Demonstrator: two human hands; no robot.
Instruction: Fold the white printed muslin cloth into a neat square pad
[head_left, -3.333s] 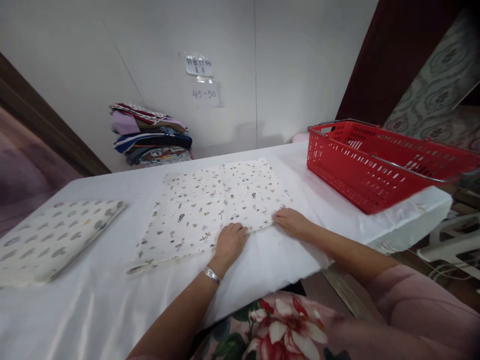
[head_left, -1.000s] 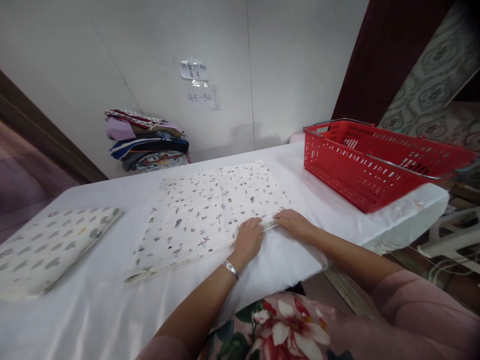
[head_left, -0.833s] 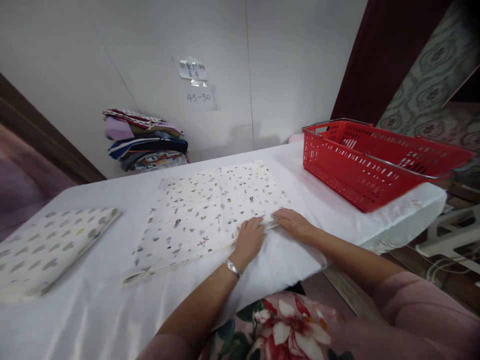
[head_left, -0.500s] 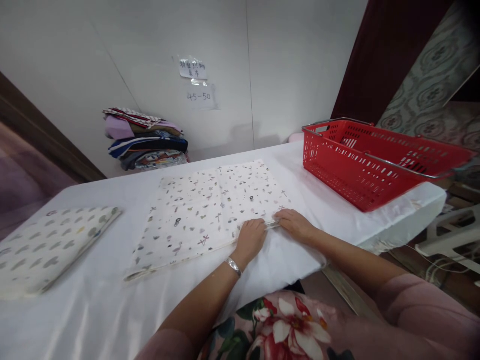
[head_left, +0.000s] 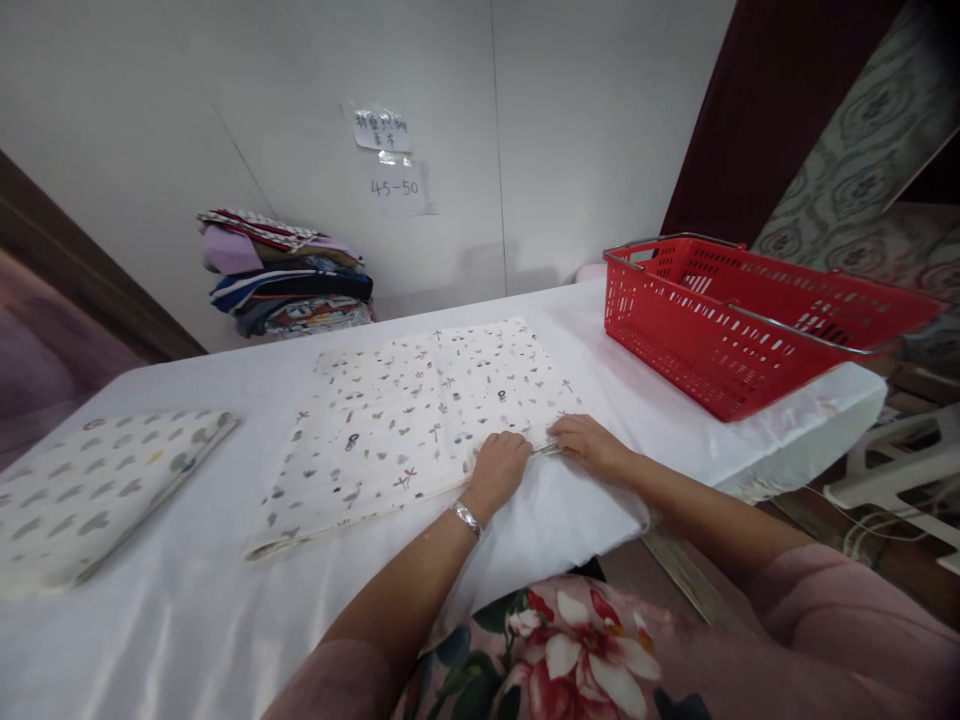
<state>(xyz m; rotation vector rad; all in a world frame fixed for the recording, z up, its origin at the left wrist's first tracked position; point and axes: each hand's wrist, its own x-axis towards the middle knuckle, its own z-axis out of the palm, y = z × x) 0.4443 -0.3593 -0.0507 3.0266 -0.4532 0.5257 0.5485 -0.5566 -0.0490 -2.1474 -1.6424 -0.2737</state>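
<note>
A white cloth (head_left: 405, 420) with a small print of palm trees, birds and leaves lies folded and flat on the table, its layers showing along the near edge. My left hand (head_left: 500, 468), a silver bracelet at its wrist, is closed on that near edge, right of the middle. Beside it, a small gap away, my right hand (head_left: 592, 446) has its fingers curled over the cloth's near right corner. The thumbs of both hands are hidden. Farther left lies a second folded cloth (head_left: 105, 490), white with grey cloud-like shapes.
A white-covered table (head_left: 187, 610) runs up to a pale wall. On its right stands a red plastic basket (head_left: 690, 350) with metal handles. A pile of folded fabrics (head_left: 292, 275) sits against the wall at the back left. Two handwritten paper notes (head_left: 401, 188) hang above.
The view has shifted very slightly. Both hands stay at the cloth's near edge, and the edge between them looks a little flatter.
</note>
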